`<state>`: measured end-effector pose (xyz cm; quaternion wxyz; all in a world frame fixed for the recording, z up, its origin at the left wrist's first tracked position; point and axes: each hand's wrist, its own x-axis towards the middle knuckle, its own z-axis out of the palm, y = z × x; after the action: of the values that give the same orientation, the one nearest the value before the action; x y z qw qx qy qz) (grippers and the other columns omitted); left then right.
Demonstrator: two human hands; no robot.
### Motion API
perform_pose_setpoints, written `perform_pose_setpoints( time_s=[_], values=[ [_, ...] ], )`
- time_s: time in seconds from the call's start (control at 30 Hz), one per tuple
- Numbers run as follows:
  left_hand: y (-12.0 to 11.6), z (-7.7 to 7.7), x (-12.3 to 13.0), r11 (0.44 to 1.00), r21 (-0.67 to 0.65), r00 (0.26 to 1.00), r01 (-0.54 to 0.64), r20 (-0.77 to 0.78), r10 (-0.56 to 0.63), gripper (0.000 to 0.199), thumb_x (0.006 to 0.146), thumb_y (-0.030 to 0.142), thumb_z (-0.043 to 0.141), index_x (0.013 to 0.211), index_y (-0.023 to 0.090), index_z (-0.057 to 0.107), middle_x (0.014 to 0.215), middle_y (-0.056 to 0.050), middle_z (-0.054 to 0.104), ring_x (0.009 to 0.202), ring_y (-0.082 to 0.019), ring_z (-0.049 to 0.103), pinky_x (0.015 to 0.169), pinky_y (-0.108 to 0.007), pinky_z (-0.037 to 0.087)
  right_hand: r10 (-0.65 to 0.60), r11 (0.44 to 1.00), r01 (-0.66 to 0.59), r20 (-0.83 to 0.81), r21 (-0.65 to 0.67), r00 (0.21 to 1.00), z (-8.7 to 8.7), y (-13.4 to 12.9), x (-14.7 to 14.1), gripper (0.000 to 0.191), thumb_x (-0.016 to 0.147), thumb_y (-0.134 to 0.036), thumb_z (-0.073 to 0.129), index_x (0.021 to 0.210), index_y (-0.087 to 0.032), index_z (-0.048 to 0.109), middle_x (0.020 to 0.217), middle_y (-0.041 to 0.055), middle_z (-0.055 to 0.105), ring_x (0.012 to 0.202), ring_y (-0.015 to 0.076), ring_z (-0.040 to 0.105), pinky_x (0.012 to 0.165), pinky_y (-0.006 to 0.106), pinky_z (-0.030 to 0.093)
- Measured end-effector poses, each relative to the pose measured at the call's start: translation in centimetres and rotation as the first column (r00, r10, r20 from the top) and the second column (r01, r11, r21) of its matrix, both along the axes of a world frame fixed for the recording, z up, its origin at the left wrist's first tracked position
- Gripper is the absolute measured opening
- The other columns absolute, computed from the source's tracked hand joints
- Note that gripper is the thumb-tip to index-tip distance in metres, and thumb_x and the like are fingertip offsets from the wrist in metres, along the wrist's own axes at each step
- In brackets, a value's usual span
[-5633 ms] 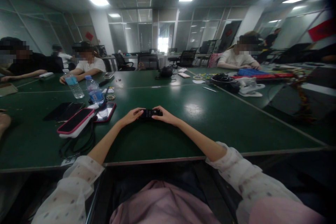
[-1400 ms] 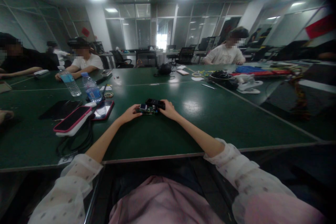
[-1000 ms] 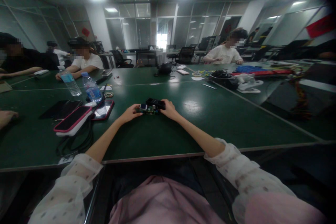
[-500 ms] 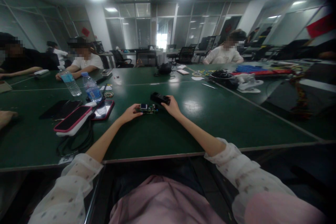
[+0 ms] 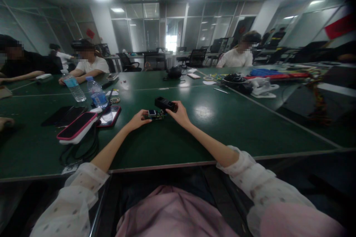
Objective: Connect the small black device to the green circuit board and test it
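My left hand [image 5: 139, 119] is closed on the left end of a small green circuit board [image 5: 159, 117], which carries a little square screen [image 5: 152, 112]. Fingers and thumb pinch the board just above the table. My right hand [image 5: 178, 113] grips the right end of a black rectangular casing [image 5: 164, 103] with openings in its face. The casing is tilted and sits above and behind the board's right part, partly covering it. Whether the two touch, I cannot tell.
On the green table [image 5: 178, 148], to the left, lie a pink-edged phone [image 5: 79, 126], a second phone [image 5: 110, 116], cables [image 5: 80, 152] and two water bottles [image 5: 97, 92]. A white pen [image 5: 221, 91] and a dark cable bundle [image 5: 236, 81] lie farther right. Several people sit around.
My right hand has brought the black casing left and slightly up, so it now overlaps the board's right part. My left hand and the board have barely moved.
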<state>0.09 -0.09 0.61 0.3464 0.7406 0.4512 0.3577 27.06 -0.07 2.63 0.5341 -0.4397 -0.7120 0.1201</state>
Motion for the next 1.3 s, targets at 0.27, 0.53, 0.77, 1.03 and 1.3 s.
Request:
perform_pose_setpoints(
  time_s=[0.27,0.53,0.77,1.03,1.3],
  values=[
    [-0.8,0.6,0.4,0.997,0.069,0.994,-0.033,-0.101,0.040,0.061,0.067,0.049,0.073,0.114,0.017,0.050,0.111,-0.011,0.060,0.070,-0.013,0.059,0.065,-0.031,0.048,-0.056,0.998,0.056,0.009,-0.031,0.998,0.2,-0.3,0.0,0.046,0.074,-0.045,0.068,0.106,-0.016,0.052,0.098,0.0103,0.063,0.085,0.0235,0.062,0.074,0.038,0.051],
    [-1.6,1.4,0.9,0.991,0.112,0.973,-0.069,-0.210,0.092,0.062,0.063,0.056,0.072,0.108,0.018,0.051,0.098,-0.006,0.062,0.072,-0.016,0.058,0.064,-0.031,0.046,-0.117,0.991,0.118,0.025,-0.056,0.993,0.2,-0.4,0.1,0.049,0.073,-0.050,0.068,0.104,-0.016,0.051,0.095,0.0104,0.064,0.082,0.0241,0.062,0.070,0.037,0.050],
    [-1.9,1.7,1.1,0.992,0.111,0.969,-0.063,-0.231,0.088,0.059,0.065,0.059,0.068,0.105,0.019,0.051,0.095,-0.006,0.063,0.073,-0.017,0.057,0.064,-0.031,0.044,-0.113,0.993,0.115,0.063,-0.018,0.992,0.3,-0.7,-0.1,0.046,0.074,-0.048,0.068,0.103,-0.017,0.050,0.097,0.0103,0.063,0.084,0.0240,0.062,0.071,0.037,0.050],
    [-2.1,1.8,1.2,0.993,0.101,0.975,-0.065,-0.206,0.085,0.059,0.064,0.058,0.069,0.105,0.019,0.052,0.094,-0.006,0.063,0.072,-0.018,0.058,0.064,-0.031,0.044,-0.136,0.990,0.140,0.111,-0.033,0.985,0.1,-0.7,-0.2,0.046,0.074,-0.049,0.067,0.103,-0.018,0.049,0.099,0.0104,0.062,0.087,0.0256,0.061,0.071,0.038,0.050],
    [-1.9,1.5,1.1,0.990,0.125,0.971,-0.064,-0.220,0.091,0.059,0.065,0.057,0.069,0.106,0.019,0.052,0.090,-0.005,0.063,0.070,-0.017,0.057,0.062,-0.029,0.043,-0.164,0.986,0.169,0.185,-0.011,0.969,0.2,-1.3,-0.5,0.047,0.073,-0.048,0.067,0.104,-0.019,0.048,0.097,0.0094,0.061,0.084,0.0256,0.061,0.067,0.037,0.051]
  ],
)
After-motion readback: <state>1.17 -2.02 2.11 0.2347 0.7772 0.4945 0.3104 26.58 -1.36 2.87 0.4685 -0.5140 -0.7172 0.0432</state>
